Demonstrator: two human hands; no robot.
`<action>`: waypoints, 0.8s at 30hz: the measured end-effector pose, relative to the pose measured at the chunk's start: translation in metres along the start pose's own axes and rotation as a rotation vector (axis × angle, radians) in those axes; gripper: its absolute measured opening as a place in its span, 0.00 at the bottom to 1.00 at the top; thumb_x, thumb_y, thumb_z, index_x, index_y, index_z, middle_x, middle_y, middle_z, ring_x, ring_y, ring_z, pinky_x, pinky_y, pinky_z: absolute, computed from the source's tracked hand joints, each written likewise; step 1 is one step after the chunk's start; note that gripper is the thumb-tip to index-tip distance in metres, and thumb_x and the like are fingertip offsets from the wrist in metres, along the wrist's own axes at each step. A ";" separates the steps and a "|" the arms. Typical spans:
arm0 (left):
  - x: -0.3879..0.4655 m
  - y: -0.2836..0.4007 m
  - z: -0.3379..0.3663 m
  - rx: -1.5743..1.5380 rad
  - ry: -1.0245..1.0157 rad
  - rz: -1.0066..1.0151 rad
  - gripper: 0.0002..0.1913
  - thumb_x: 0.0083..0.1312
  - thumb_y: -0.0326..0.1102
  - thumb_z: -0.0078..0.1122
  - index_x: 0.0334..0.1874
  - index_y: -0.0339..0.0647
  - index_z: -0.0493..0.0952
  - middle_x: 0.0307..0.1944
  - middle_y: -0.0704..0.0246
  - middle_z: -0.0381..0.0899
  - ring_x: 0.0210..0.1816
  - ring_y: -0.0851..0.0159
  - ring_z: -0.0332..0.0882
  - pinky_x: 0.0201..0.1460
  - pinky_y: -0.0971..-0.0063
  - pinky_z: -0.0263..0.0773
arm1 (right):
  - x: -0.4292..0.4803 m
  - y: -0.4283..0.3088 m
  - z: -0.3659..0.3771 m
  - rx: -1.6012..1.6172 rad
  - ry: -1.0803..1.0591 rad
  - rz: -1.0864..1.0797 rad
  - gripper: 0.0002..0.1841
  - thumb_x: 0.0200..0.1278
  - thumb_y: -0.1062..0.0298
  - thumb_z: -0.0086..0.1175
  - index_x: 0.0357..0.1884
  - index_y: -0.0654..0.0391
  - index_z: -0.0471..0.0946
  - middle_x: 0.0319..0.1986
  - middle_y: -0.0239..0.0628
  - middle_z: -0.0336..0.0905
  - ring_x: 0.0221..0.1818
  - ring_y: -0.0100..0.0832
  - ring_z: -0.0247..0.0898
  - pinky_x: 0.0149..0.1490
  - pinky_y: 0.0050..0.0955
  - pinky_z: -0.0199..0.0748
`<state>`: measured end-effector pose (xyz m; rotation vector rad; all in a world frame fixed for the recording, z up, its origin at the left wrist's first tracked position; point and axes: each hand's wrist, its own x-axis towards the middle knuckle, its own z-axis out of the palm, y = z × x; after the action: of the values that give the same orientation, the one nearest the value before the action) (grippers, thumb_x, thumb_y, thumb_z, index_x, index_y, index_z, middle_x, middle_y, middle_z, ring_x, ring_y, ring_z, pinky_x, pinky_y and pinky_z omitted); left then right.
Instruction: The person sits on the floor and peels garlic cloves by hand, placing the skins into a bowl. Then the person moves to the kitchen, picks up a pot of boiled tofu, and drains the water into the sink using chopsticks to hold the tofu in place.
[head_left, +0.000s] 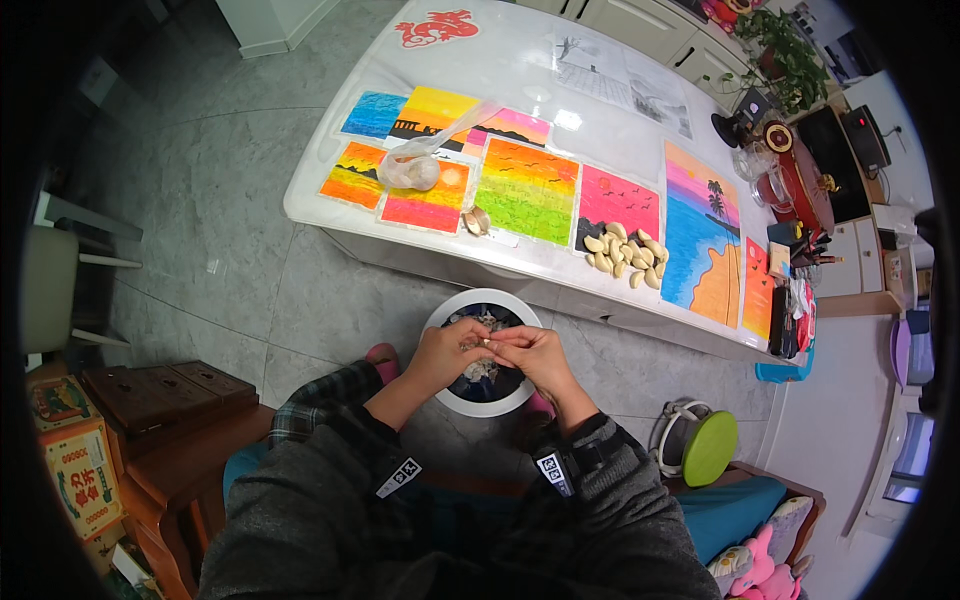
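Note:
My left hand (450, 351) and my right hand (529, 355) meet at the fingertips above a white-rimmed bin (444, 300) on the floor. Between them they pinch a small pale piece, probably a garlic clove (486, 343), mostly hidden by the fingers. Papery garlic skins (480, 369) lie inside the bin on a dark liner. On the table, a pile of peeled garlic cloves (616, 250) rests near the front edge. Farther left are some unpeeled garlic cloves (476, 221) and a clear plastic bag (409, 171) with what looks like garlic bulbs in it.
Colourful paintings (525, 187) lie across the white table (360, 214). Pens and a red packet (804, 315) stand at its right end. A green-topped stool (710, 448) is on the floor at right; wooden furniture (172, 465) stands at left. Pink slippers (384, 362) flank the bin.

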<state>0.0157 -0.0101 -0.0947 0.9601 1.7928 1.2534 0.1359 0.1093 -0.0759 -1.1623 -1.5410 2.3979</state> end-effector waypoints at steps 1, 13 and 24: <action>0.000 0.000 0.000 0.020 0.005 0.026 0.10 0.50 0.26 0.63 0.33 0.34 0.74 0.37 0.62 0.80 0.38 0.68 0.80 0.39 0.79 0.73 | 0.000 -0.001 0.000 -0.005 -0.002 0.004 0.08 0.52 0.77 0.57 0.34 0.69 0.76 0.30 0.41 0.78 0.31 0.24 0.75 0.38 0.17 0.75; -0.003 0.003 0.002 -0.038 -0.057 0.162 0.09 0.56 0.22 0.51 0.38 0.35 0.63 0.41 0.56 0.76 0.44 0.56 0.77 0.42 0.70 0.72 | 0.000 0.004 -0.003 -0.223 -0.018 -0.076 0.07 0.50 0.76 0.57 0.30 0.69 0.78 0.25 0.37 0.79 0.27 0.21 0.73 0.34 0.16 0.71; -0.001 0.003 0.000 -0.057 -0.079 0.062 0.09 0.57 0.25 0.53 0.38 0.37 0.64 0.35 0.59 0.79 0.39 0.58 0.79 0.39 0.72 0.72 | 0.000 0.002 -0.006 -0.055 -0.068 -0.011 0.05 0.53 0.79 0.53 0.31 0.70 0.77 0.27 0.40 0.78 0.28 0.24 0.75 0.36 0.17 0.74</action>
<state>0.0167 -0.0103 -0.0915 1.0256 1.6696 1.2806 0.1406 0.1129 -0.0791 -1.0891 -1.6390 2.4273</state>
